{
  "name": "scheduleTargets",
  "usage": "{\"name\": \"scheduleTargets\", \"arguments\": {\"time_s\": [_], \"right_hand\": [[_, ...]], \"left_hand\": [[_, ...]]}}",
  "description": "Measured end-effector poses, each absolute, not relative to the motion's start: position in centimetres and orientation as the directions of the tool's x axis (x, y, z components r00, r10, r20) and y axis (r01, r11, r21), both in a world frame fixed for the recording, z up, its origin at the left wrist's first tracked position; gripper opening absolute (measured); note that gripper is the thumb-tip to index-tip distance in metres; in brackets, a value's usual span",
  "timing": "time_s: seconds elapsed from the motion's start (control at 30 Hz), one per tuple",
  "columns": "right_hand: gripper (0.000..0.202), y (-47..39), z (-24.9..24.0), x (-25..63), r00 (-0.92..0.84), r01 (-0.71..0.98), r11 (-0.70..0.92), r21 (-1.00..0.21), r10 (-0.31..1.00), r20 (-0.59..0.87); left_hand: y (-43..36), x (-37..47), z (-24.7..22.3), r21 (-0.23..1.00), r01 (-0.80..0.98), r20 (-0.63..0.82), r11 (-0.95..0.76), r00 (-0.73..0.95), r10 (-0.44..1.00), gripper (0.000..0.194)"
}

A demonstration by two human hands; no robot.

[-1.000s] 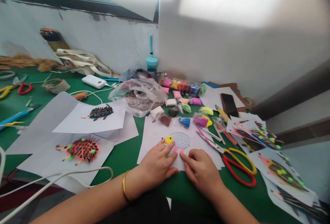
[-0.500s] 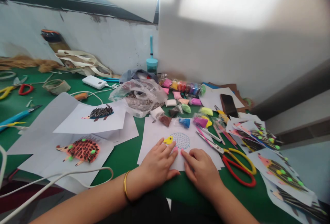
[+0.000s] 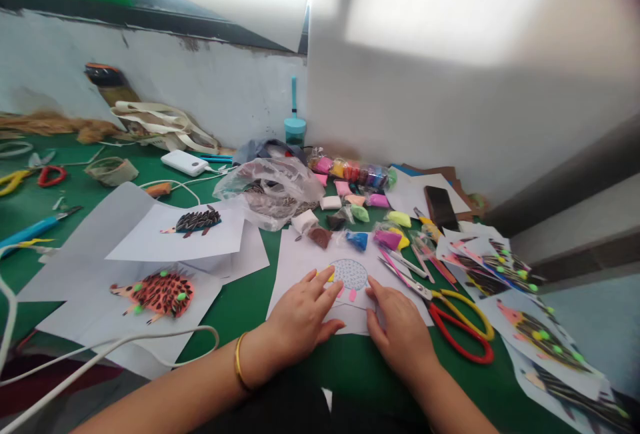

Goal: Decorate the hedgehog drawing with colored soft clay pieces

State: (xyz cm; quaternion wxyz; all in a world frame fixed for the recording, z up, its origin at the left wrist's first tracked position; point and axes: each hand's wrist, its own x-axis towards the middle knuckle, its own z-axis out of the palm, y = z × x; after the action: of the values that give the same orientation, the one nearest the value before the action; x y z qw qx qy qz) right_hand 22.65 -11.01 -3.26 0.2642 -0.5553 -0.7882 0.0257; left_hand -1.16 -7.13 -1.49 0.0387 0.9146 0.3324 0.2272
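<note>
A white sheet (image 3: 293, 255) lies in front of me with a hedgehog picture (image 3: 350, 274) on it: a blue-patterned oval body, a yellow head and pink feet (image 3: 353, 295). My left hand (image 3: 303, 314) rests on the sheet, fingers spread, partly covering the yellow head. My right hand (image 3: 400, 324) is at the sheet's right side, its fingertips just right of the body, fingers apart and holding nothing. Bags of blue clay (image 3: 357, 241), magenta clay (image 3: 387, 239) and brown clay (image 3: 319, 237) sit along the sheet's top edge.
Scissors (image 3: 463, 321) with red and yellow handles lie right of my right hand. Finished hedgehog pictures (image 3: 545, 337) are stacked at the right, others (image 3: 163, 294) at the left. A white cable (image 3: 150, 335) crosses the left front. A phone (image 3: 440, 207) lies further back.
My right hand has moved slightly right, off the picture's lower edge, uncovering the pink feet. My left hand has stayed nearly in place.
</note>
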Motion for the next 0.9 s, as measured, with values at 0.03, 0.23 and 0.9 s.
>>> {"name": "scheduleTargets", "arguments": {"time_s": [0.03, 0.23, 0.9], "right_hand": [[0.053, -11.0, -3.3, 22.6, -0.24, 0.864, 0.377, -0.333, 0.89, 0.386], [0.05, -10.6, -3.1, 22.8, -0.27, 0.867, 0.388, -0.313, 0.893, 0.359], [0.042, 2.6, 1.3, 21.2, -0.231, 0.963, 0.255, -0.085, 0.947, 0.222]], "left_hand": [[-7.1, -1.2, -1.4, 0.229, 0.593, 0.385, -0.772, 0.673, 0.631, 0.059], [-7.1, -1.4, -0.3, 0.315, 0.617, 0.387, -0.721, 0.61, 0.691, 0.054], [3.8, -0.3, 0.9, 0.155, 0.934, 0.236, -0.322, 0.282, 0.93, 0.028]]}}
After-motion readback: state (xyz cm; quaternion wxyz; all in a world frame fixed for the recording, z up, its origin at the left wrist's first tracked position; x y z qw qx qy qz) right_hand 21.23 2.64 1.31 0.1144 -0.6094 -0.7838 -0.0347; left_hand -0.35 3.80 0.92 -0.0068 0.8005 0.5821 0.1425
